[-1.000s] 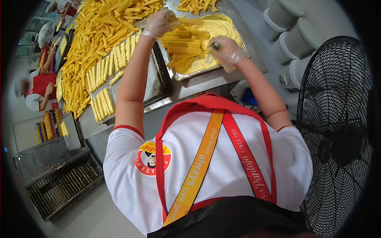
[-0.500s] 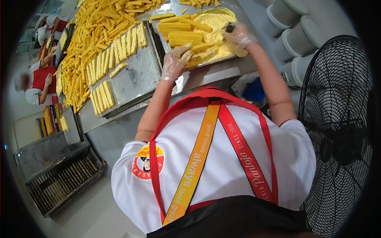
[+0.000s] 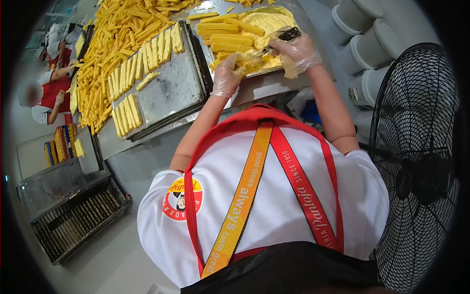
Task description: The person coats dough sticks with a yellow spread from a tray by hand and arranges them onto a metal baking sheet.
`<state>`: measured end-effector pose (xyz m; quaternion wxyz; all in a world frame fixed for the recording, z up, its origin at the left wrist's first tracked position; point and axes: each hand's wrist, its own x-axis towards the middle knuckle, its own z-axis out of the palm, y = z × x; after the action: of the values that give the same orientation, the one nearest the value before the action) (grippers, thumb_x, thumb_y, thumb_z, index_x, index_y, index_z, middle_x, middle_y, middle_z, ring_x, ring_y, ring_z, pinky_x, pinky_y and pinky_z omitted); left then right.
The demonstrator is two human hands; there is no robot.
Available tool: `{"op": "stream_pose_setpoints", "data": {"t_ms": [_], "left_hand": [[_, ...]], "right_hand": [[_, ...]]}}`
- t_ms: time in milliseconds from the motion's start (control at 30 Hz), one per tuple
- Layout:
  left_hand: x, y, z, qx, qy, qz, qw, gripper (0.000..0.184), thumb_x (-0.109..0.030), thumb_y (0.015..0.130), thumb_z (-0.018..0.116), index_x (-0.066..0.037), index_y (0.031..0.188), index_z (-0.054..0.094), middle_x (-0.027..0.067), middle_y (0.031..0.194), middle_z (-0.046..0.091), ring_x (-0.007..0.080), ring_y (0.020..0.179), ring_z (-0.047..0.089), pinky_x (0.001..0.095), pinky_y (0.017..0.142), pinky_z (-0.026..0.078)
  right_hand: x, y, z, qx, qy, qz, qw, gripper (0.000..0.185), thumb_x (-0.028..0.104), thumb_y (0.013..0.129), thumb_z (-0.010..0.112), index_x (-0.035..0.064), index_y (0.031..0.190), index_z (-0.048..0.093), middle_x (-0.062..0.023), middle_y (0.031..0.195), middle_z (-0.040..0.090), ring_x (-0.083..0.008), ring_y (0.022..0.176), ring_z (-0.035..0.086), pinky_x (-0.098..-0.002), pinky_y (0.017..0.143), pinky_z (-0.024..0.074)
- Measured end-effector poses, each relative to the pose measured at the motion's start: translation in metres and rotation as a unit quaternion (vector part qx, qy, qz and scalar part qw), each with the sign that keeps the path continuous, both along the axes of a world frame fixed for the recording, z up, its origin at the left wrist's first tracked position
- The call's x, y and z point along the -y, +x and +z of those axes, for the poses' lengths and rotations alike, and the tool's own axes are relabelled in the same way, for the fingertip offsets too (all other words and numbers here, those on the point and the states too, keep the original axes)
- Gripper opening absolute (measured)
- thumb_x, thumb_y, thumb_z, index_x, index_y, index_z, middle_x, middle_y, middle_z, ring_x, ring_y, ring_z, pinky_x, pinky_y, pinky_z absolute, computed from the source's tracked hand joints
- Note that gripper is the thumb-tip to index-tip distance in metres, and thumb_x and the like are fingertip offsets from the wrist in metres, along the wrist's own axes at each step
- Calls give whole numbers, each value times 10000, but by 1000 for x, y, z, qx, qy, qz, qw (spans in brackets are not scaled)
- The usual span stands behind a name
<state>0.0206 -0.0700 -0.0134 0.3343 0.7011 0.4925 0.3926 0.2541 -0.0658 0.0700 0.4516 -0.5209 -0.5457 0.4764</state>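
A clear plastic glove covers my left hand (image 3: 227, 76), which is closed on the near end of a yellow cake stick (image 3: 250, 61); motion partly smears the stick. My right hand (image 3: 296, 49), also gloved, grips a black-handled spatula (image 3: 289, 34), its blade side pointing toward that stick. Just beyond both hands, a tray holds stacked yellow cake sticks (image 3: 230, 40) on its left and a mound of pale yellow cream (image 3: 274, 22) on its right. Left of my left hand, a metal tray (image 3: 169, 95) carries rows of cream-coated sticks (image 3: 128, 115).
Loose yellow sticks (image 3: 110, 59) are heaped along the far left. Pale lidded buckets (image 3: 377, 41) stand at right, near a black fan (image 3: 416, 161). A metal rack box (image 3: 78, 215) lies lower left. Across the table, a co-worker in a red apron (image 3: 51, 96) handles pieces.
My right hand has turned, showing more of the black spatula handle, and its blade has come against the stick. My left hand has shifted slightly right, still on the stick.
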Motion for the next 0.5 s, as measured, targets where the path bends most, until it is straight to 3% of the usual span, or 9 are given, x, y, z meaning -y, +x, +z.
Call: {"op": "stream_pose_setpoints", "data": {"t_ms": [100, 200, 300, 333, 433, 500], "left_hand": [[-3, 0, -7, 3, 3, 13, 1000, 388, -64, 762, 709, -14, 1134, 612, 120, 962, 690, 188, 835, 664, 296, 744, 523], [-7, -4, -16, 3, -14, 17, 1000, 382, -84, 766, 730, -15, 1124, 616, 94, 942, 693, 146, 797, 661, 280, 713, 528], [-6, -5, -16, -38, 14, 27, 999, 369, -108, 765, 735, -14, 1105, 627, 87, 907, 697, 135, 772, 656, 275, 691, 528], [-6, -5, -15, -60, 36, 31, 997, 362, -118, 767, 736, -13, 1097, 632, 85, 893, 698, 131, 764, 653, 272, 683, 527], [-13, -5, -22, -32, -41, 22, 998, 336, -168, 730, 742, -23, 1021, 658, 154, 892, 695, 275, 794, 680, 339, 716, 526], [-12, -10, -14, -30, -64, 1, 997, 308, -200, 720, 747, -32, 970, 680, 151, 862, 696, 274, 781, 679, 344, 706, 524]], "right_hand": [[-16, 3, -31, 210, -27, -67, 975, 353, 334, 740, 707, 16, 888, 677, -154, 852, 700, -261, 770, 677, -368, 719, 528], [-34, 17, -55, 296, -42, -158, 941, 356, 336, 715, 743, 14, 856, 690, -140, 846, 704, -211, 733, 678, -343, 695, 530], [-8, 6, -24, 206, 67, -91, 972, 332, 315, 720, 740, 15, 854, 695, -123, 828, 707, -190, 701, 672, -333, 685, 531], [-9, 6, -35, 92, 19, -43, 995, 337, 324, 722, 742, 17, 850, 688, -108, 795, 705, -202, 682, 666, -355, 672, 531], [-2, -13, -33, -86, 44, -32, 995, 344, 331, 725, 744, 24, 866, 682, -96, 777, 703, -205, 667, 663, -362, 660, 529], [-18, 2, -51, 165, 48, -114, 979, 328, 312, 728, 748, 31, 883, 680, -101, 781, 700, -210, 679, 670, -359, 663, 528]]}}
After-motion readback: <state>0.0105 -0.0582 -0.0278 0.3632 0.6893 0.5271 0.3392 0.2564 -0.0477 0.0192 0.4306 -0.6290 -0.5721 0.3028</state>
